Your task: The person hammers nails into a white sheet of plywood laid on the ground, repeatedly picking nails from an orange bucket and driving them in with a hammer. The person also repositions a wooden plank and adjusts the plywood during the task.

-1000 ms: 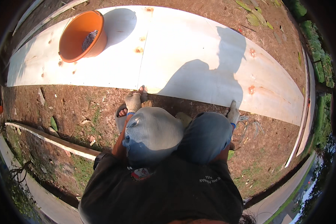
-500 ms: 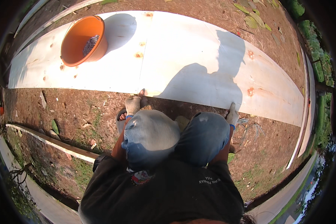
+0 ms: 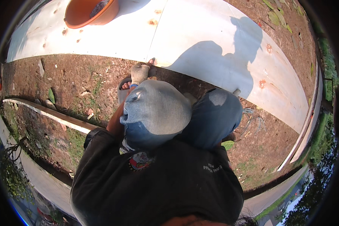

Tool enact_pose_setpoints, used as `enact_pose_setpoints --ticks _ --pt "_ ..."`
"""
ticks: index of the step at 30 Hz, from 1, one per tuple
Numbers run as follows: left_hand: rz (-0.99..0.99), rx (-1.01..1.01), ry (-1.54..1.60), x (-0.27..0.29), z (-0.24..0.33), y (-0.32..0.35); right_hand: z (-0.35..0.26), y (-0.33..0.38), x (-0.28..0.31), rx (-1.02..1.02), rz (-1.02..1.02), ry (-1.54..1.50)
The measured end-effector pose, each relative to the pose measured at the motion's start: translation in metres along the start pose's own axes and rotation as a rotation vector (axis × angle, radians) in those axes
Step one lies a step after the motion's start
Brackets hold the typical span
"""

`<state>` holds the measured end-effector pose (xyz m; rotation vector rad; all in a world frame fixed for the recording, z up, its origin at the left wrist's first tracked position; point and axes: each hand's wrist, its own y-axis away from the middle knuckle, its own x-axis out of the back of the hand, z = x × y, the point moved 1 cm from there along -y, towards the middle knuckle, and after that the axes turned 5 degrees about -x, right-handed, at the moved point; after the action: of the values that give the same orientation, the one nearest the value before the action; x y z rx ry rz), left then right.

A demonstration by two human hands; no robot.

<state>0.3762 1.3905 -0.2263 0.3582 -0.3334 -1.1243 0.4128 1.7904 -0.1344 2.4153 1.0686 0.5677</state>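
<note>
A large pale plywood board [image 3: 199, 26] with brown knots lies in front of me, its near edge close to my knees. My left hand [image 3: 140, 72], in a cream knitted glove with a bare thumb tip, grips that edge beside a seam line, thumb on top and the other fingers out of sight. Of my right hand [image 3: 236, 92] only a gloved thumb shows on the board's edge farther right; my right knee covers the rest. An orange bucket [image 3: 96, 17] holding many nails [image 3: 99, 7] stands on the board at the far left.
A long timber strip [image 3: 51, 113] lies on the ground at left. Loose wire [image 3: 254, 122] is beside my right knee. More long boards [image 3: 299, 130] lie at the right edge. Dry leaves [image 3: 277, 19] are scattered on the soil beyond the board.
My view has tilted, so the board and bucket sit higher in the picture. My right hand, largely visible before, is now mostly behind my knee. Both hands stay at the board's edge.
</note>
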Motion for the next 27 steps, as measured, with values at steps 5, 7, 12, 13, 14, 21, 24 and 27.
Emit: enact_pose_setpoints --ticks 5,7,12,13,14,21,24,27 --pt "0.019 0.004 -0.149 -0.010 0.015 0.006 0.040 0.040 -0.039 -0.059 -0.354 0.228" --pt "0.049 -0.018 -0.264 -0.005 0.026 0.012 0.050 0.050 -0.048 -0.085 -0.474 0.296" --pt "0.019 -0.026 -0.263 -0.010 0.043 0.021 0.060 0.054 -0.057 -0.104 -0.619 0.434" --pt "0.027 -0.026 -0.244 -0.014 0.051 0.024 0.054 0.054 -0.066 -0.120 -0.617 0.424" --pt "0.033 -0.025 -0.225 -0.016 0.057 0.035 0.049 0.056 -0.068 -0.261 -0.557 0.386" --pt "0.049 -0.005 0.024 -0.009 0.021 0.011 0.043 0.022 -0.081 -0.241 -0.485 0.053" --pt "0.058 0.072 -0.013 -0.025 0.068 0.037 0.043 0.016 -0.072 -0.231 -0.469 0.066" --pt "0.044 0.107 -0.086 -0.024 0.098 0.052 0.044 0.015 -0.072 -0.225 -0.473 0.062"
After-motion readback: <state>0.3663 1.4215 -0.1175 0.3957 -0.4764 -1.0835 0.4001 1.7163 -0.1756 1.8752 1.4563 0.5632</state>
